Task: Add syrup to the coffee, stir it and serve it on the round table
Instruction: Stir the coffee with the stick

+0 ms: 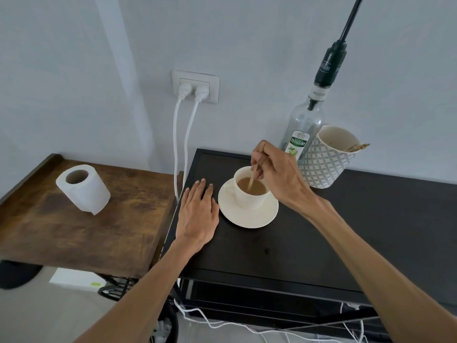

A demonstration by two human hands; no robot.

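A cream cup of milky coffee (252, 191) stands on a cream saucer (249, 217) on the black table (296, 243). My right hand (277, 173) is over the cup, pinching a wooden stir stick (253, 177) whose lower end dips into the coffee. My left hand (197, 211) lies flat on the black table, fingers apart, just left of the saucer and close to its rim. The clear syrup bottle (305, 127) with a black pump top stands behind the cup, against the wall.
A patterned white mug (326, 159) holding more wooden sticks stands right of the bottle. A paper roll (82, 189) lies on the brown wooden side table (74, 231) to the left. White cables (183, 134) hang from a wall socket (195, 86) between the tables.
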